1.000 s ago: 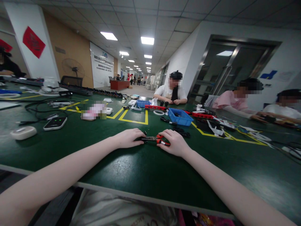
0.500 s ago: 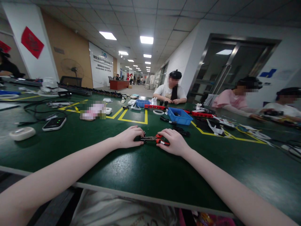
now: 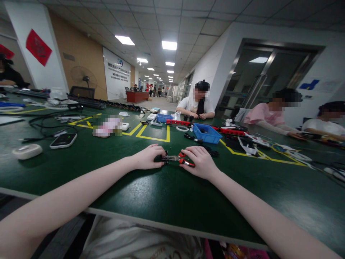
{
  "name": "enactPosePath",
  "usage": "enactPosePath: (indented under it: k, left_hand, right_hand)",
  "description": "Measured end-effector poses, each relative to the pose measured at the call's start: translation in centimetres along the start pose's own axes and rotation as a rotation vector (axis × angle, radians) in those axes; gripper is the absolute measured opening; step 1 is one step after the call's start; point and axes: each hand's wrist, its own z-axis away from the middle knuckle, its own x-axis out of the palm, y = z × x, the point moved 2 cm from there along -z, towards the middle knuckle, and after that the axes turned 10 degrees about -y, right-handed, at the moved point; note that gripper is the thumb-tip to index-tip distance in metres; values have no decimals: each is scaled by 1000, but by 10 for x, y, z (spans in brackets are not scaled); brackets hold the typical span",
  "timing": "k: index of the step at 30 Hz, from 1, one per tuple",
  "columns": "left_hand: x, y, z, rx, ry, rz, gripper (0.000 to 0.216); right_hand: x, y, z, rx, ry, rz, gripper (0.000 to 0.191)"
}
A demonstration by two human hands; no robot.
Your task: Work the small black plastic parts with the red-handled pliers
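My right hand is closed around the red and black handles of a pair of pliers. The jaws of the pliers point left, toward my other hand. Between the thumb and fingers of my left hand is a small black part, mostly covered by the fingers, so its kind does not show. The pliers' tips meet this part. Both hands are low over the green table. Just beyond my right hand lies a black cable.
A blue bin stands past my right hand, with a red power strip behind it. To the left lie a power bank, a white rounded case and a phone. Co-workers sit across the table and at the right.
The pliers' handles look slightly wider apart, and a little more of the black part shows at the left fingertips. The view has shifted slightly; both hands stay in place.
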Motion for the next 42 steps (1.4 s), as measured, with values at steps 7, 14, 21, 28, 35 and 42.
enactPosePath:
  k: [7, 14, 21, 28, 35, 42]
  left_hand:
    - [0, -1, 0, 10, -12, -3, 17]
    - [-2, 0, 0, 43, -22, 5, 19]
    - [-2, -2, 0, 40, -36, -26, 21]
    - [-5, 0, 0, 48, -44, -12, 21]
    - [-3, 1, 1, 20, -16, -23, 20]
    - [1, 0, -1, 4, 11, -10, 21]
  right_hand:
    - [0, 1, -1, 9, 1, -11, 43]
    - [2, 2, -1, 29, -34, -36, 41]
    - [2, 2, -1, 34, -46, -46, 41]
    - [2, 0, -1, 12, -55, -24, 40]
    - [2, -1, 0, 6, -76, 9, 41]
    - [2, 0, -1, 17, -57, 9, 39]
